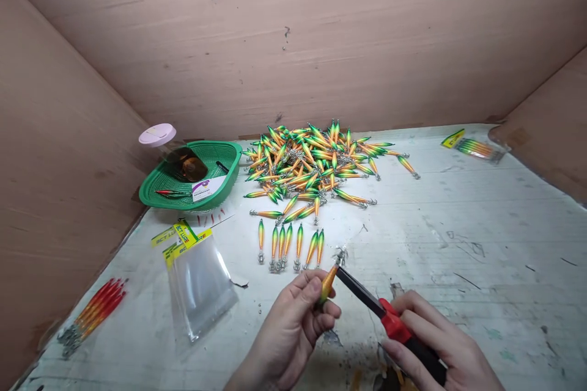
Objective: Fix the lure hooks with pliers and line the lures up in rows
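Orange-and-green lure (pixel 327 286) rests in the pinch of the left hand (pixel 296 321), its hooked end pointing up and away from the palm, apparently so that the barbs stay clear of the skin. Thumb and fingers are closed on its body, leaving the hook end exposed. The right hand (pixel 443 342) wraps the red-and-black handles of the scissors (pixel 391 319), angling the tips in to the base of the hooks; whether the blades are parted there is too small to tell. Just beyond the pinch, loose lures (pixel 299 242) lie in a row, hooks toward the person, a layout that probably keeps the barbs from tangling. Farther out from the grip sits a heap of similar lures (pixel 312 162), many crossing one another. Left of the left hand, clear bags (pixel 202 287) lie flat, seemingly kept within its easy reach.
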